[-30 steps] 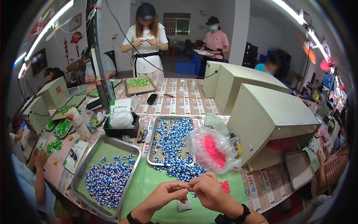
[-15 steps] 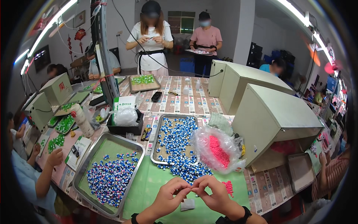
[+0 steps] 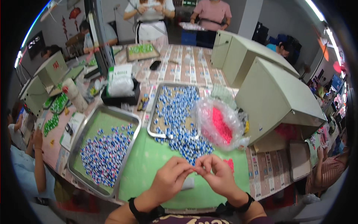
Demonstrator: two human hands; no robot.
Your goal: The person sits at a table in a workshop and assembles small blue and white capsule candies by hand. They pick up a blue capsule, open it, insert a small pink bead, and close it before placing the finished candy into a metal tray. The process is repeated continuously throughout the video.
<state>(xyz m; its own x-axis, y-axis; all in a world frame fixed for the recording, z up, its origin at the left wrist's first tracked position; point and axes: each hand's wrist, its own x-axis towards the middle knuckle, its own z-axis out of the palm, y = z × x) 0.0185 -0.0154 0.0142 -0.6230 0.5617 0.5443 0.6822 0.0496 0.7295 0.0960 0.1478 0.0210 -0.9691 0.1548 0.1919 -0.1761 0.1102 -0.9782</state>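
Note:
Over a green mat, my left hand and my right hand meet with thumbs and forefingers pinched together. Whatever lies between the fingertips is too small to make out. Just beyond the fingers is a loose heap of small blue-and-white pieces, spilling from the front of a metal tray. Small pink pieces lie beside my right hand. Close to my left hand rests a small whitish block, partly covered by it. Behind my right hand sits a clear plastic bag holding more pink pieces.
At left, a larger metal tray holds many blue, white and pink pieces. Behind it stand a black box and a pale bottle. Beige metal hoods line the right side. Other people work around the table.
The view has tipped downward, so the table and trays appear higher and more of my forearms shows. My hands keep their fingertips pinched together.

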